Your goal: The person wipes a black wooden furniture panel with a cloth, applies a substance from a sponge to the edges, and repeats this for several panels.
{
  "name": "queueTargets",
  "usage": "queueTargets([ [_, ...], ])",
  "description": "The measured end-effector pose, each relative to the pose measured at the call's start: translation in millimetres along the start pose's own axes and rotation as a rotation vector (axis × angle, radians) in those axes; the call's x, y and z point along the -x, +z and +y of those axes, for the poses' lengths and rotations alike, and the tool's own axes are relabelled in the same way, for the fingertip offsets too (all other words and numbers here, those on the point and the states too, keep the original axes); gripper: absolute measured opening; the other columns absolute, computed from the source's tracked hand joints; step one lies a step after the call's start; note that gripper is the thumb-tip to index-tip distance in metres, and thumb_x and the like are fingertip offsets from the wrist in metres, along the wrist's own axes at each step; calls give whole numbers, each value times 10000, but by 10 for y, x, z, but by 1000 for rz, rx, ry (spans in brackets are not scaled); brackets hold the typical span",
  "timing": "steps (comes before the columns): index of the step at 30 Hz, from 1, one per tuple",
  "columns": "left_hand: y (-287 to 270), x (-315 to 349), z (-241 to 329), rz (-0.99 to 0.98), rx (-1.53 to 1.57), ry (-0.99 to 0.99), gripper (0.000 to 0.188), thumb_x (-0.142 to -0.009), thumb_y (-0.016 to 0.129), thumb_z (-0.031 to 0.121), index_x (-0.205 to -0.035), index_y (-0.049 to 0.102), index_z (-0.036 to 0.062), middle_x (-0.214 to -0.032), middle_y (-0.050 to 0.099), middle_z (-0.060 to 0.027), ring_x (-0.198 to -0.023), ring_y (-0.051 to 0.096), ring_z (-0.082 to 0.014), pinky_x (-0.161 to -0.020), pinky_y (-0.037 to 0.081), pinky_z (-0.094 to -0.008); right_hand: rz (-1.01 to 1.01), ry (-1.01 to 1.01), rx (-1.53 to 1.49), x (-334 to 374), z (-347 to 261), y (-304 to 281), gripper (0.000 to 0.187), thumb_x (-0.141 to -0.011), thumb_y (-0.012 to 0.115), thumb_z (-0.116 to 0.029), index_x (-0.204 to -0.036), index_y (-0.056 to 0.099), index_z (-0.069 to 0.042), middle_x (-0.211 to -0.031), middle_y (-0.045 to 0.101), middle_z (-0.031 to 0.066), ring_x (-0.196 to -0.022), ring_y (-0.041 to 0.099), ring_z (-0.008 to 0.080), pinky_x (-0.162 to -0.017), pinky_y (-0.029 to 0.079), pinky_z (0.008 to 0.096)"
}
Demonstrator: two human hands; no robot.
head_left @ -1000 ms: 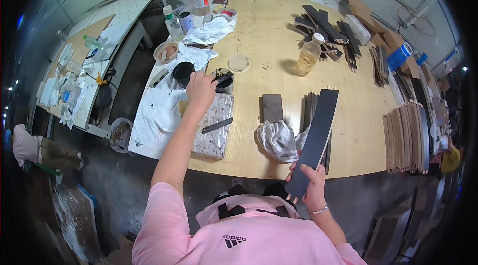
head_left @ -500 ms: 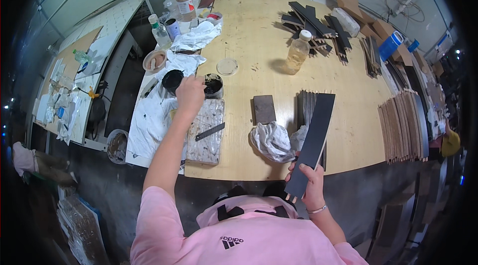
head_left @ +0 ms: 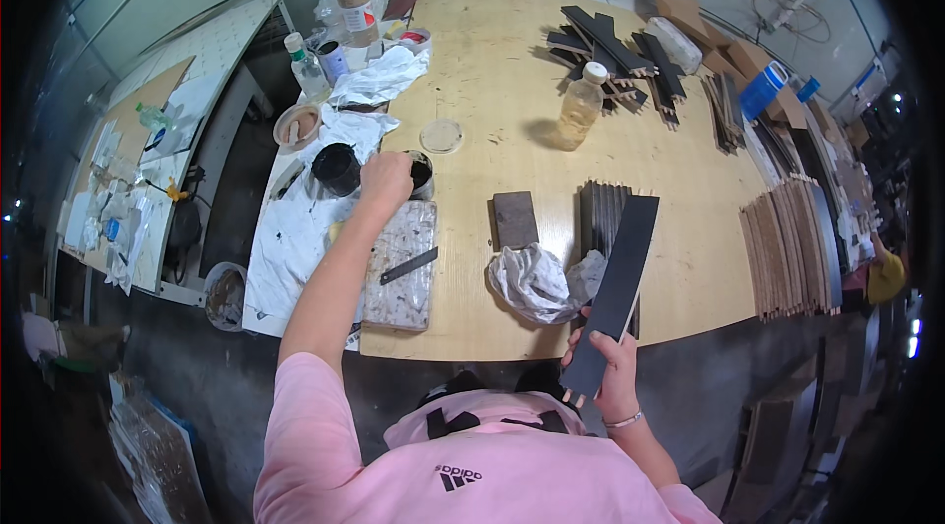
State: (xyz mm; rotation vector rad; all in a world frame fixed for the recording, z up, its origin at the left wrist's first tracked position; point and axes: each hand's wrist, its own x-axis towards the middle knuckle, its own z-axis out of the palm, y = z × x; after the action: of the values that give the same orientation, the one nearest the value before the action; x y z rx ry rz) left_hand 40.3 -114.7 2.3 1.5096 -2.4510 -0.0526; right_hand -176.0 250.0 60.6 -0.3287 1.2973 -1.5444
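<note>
A long black board (head_left: 618,278) with short wooden dowels at its near end slants over the table's front edge. My right hand (head_left: 617,371) grips its lower part, thumb on the face. To the left, my left hand (head_left: 386,177) is closed at the mouth of a small tub of black paste (head_left: 422,175); its fingertips and anything in them are hidden. A black pot (head_left: 336,170) stands beside that hand. Below it, a dark flat blade (head_left: 409,265) lies on a smeared, plastic-wrapped block (head_left: 402,312). Behind the held board stand several black boards (head_left: 597,214) on edge.
A crumpled white rag (head_left: 530,278) and a dark block (head_left: 516,219) lie mid-table. A capped bottle of yellowish liquid (head_left: 583,109) stands farther back, near a heap of black boards (head_left: 605,42). Upright boards (head_left: 787,248) line the right edge. Stained cloth (head_left: 295,258) covers the left side.
My left hand has moved slightly right, now covering more of the tub's mouth. The right hand still holds the black board, nearly unmoved. The whole view has shifted slightly.
</note>
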Motion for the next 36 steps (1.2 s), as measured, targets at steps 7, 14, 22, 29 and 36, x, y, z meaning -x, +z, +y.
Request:
queueTargets([
  [7, -82, -71, -15, -65, 150, -92, 57, -726, 670, 105, -745, 718, 81, -803, 688, -203, -802, 679, -370, -719, 538, -456, 8, -3, -1, -13, 4, -16, 384, -844, 561, -101, -1187, 508, 63, -820, 626, 145, -613, 663, 236, -561, 542, 326],
  [14, 1, -95, -185, -145, 373, -175, 107, -713, 727, 161, -760, 731, 65, -770, 700, -152, -754, 685, -320, -695, 529, -412, 15, -12, 6, -86, -78, 6, 378, -898, 526, -193, -1193, 513, 44, -826, 633, 132, -625, 660, 219, -559, 537, 318],
  [22, -16, 32, -505, -95, 802, -288, 82, -712, 753, 59, -755, 724, -5, -658, 680, -73, -606, 602, -111, -588, 468, -279, 10, -55, -39, -202, -177, -26, 400, -950, 498, -246, -1227, 481, 42, -830, 631, 123, -640, 659, 208, -551, 544, 307],
  [29, -248, 262, -385, -100, 1067, -362, 30, -787, 725, 39, -781, 703, 19, -661, 616, 33, -563, 466, -35, -489, 331, -221, 6, -81, -81, -249, -167, -31, 396, -960, 492, -234, -1243, 468, 41, -837, 629, 128, -655, 661, 216, -555, 549, 315],
  [36, -243, 328, -329, -79, 1142, -380, 34, -808, 704, 32, -775, 695, 27, -661, 607, 47, -561, 452, -30, -494, 329, -212, -35, -53, -132, -235, -159, -13, 378, -953, 510, -201, -1249, 473, 31, -855, 635, 137, -673, 672, 235, -561, 560, 328],
])
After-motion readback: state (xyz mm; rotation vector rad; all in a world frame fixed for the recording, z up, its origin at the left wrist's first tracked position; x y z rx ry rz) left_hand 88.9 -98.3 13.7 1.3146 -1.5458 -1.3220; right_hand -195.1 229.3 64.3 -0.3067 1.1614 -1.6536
